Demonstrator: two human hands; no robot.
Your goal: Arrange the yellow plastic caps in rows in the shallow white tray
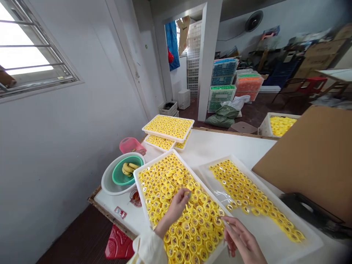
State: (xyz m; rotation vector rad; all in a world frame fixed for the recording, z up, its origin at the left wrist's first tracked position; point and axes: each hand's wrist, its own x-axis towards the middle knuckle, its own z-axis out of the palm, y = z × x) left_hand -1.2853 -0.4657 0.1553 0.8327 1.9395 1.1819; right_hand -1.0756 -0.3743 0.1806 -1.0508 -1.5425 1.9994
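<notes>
A white tray (pixel 136 175) in front of me is packed with several small yellow round pieces (pixel 165 183). My left hand (pixel 178 204) reaches over it, fingers pinched on one yellow piece near the tray's middle. My right hand (pixel 242 240) hovers at that tray's right edge, fingers curled round a thin pale stick-like tool (pixel 227 224). To the right lies a second white tray (pixel 264 234) with rows of yellow pieces (pixel 247 190) along its far side and a clear plastic sheet beside them.
A white basin holding a green bowl of bananas (pixel 128 169) and a pink basket (pixel 131 145) stand at the table's left. Stacked trays of yellow pieces (pixel 168 128) sit at the far end. A brown cardboard sheet (pixel 310 161) leans at right. Crates fill the back room.
</notes>
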